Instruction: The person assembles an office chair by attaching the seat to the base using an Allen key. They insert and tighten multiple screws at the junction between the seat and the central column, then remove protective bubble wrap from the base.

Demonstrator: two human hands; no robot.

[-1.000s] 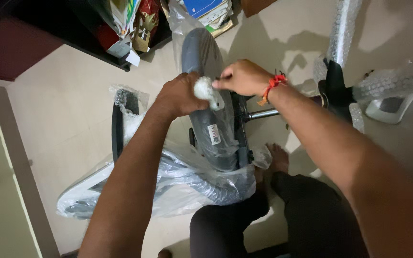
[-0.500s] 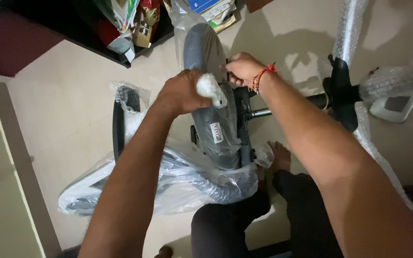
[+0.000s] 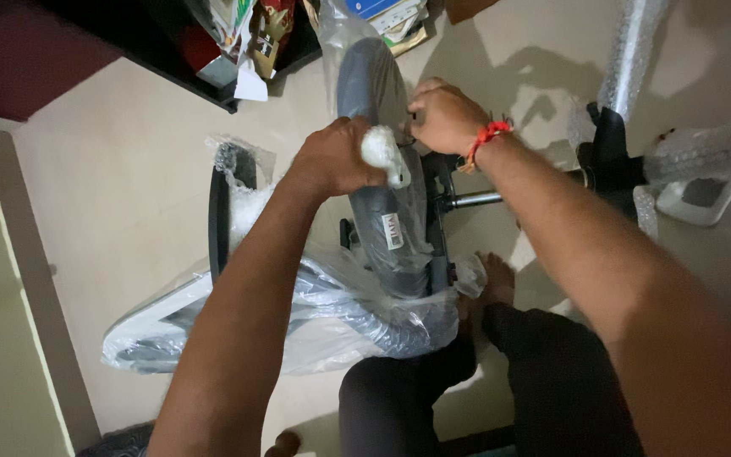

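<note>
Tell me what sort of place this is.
Probably a room in a home, used for unpacking furniture: a plain beige tiled floor, a dark shelf crammed with packets, and a grey padded chair part half out of clear plastic wrap.

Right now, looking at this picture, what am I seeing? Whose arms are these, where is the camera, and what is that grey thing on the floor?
There is no machine here. The camera sits on a person's head and looks down, so the two bare arms are that person's own, and their dark-clad legs show at the bottom.

The left hand is closed around a small wad of white wrapping. The right hand, with a red thread on its wrist, grips the edge of a grey padded chair seat standing on its edge.

On the pale floor lie more chair parts: one in clear plastic wrap, a black armrest, and a black hub with bubble-wrapped legs on the right. A dark shelf with packets is at the top.
</note>
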